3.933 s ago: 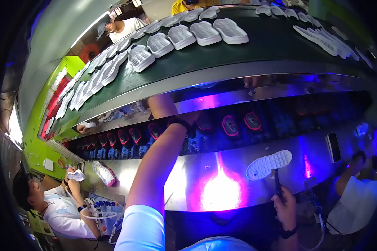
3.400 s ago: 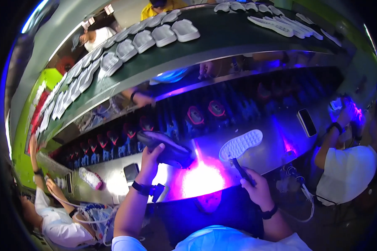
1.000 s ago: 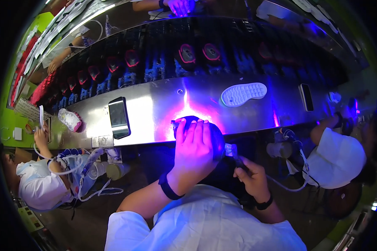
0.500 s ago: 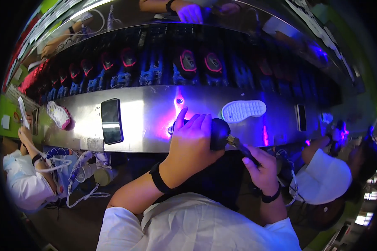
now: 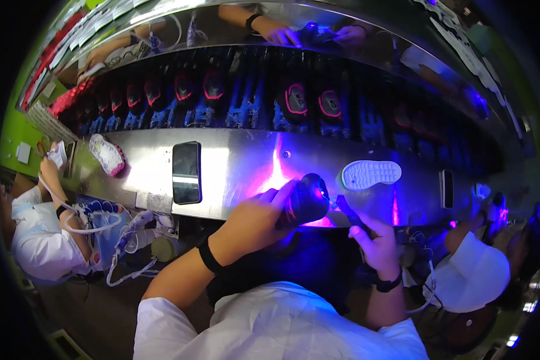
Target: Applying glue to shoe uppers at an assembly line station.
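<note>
Over the near edge of the metal bench, my left hand (image 5: pixel 249 219) is closed round a dark shoe upper (image 5: pixel 308 197). The upper is tilted, its rounded end up and to the right, lit by violet-blue light. A dark-handled brush (image 5: pixel 349 211) is gripped between the thumb and fingers of my right hand (image 5: pixel 378 243). Its tip is at the upper's right side; whether it touches is hard to tell in the glare. Beyond my right hand a white shoe sole (image 5: pixel 372 174) lies on the bench, tread side up.
A black phone (image 5: pixel 187 173) and a white-and-pink shoe (image 5: pixel 107 155) lie left on the bench (image 5: pixel 240 157). Another phone (image 5: pixel 446 188) is at right. Behind runs a row of dark uppers (image 5: pixel 295 99) with pink outlines. Co-workers (image 5: pixel 42 252) sit on both sides, another opposite.
The view has swung, so the bench things sit further right. My left hand has turned the upper, showing more of its rounded end. My right hand keeps the brush beside it.
</note>
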Tool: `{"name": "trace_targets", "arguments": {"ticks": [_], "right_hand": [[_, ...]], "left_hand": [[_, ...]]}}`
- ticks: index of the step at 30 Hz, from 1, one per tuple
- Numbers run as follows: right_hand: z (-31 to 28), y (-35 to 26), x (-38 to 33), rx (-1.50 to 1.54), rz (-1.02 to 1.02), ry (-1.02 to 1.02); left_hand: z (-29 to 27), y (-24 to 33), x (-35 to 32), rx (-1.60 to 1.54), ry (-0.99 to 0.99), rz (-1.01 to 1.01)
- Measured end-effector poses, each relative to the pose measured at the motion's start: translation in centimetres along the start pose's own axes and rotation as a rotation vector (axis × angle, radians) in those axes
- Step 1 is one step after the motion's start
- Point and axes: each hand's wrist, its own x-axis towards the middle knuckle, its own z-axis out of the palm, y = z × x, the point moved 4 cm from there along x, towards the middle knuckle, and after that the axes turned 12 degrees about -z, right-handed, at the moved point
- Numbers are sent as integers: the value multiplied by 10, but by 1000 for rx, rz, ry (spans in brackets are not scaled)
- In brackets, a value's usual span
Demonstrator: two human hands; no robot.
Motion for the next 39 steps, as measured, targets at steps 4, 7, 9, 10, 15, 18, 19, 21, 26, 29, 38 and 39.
{"name": "trace_targets", "arguments": {"ticks": [4, 7, 9, 10, 15, 18, 19, 21, 26, 29, 38, 39], "right_hand": [[-12, -51, 21, 92, 6, -35], [-7, -65, 21, 117, -64, -127], [-8, -65, 10, 146, -21, -124], [-9, -64, 5, 177, 33, -129], [-20, -60, -12, 147, 58, -128], [-26, -50, -18, 134, 81, -132], [-28, -44, -19, 106, 95, -125], [-27, -37, -18, 87, 73, -113], [-20, -24, -36, 67, -10, -84], [-29, -16, -51, 76, 109, -156], [-35, 7, -25, 177, 94, -56], [-35, 6, -31, 226, 122, -128]], "left_hand": [[-4, 12, -25, -265, -194, -6], [-4, 26, -40, -518, -174, 161], [-11, 36, -46, -519, -218, 142], [-13, 39, -48, -567, -311, 78], [-7, 50, -50, -732, -479, 0], [6, 49, -46, -809, -471, -43], [11, 48, -43, -808, -477, -43], [22, 41, -39, -926, -579, -179], [34, 39, -26, -1166, -633, -351], [32, 44, -17, -1135, -615, -414], [36, 57, -9, -1058, -434, -294], [38, 48, -11, -1067, -447, -319]]}}
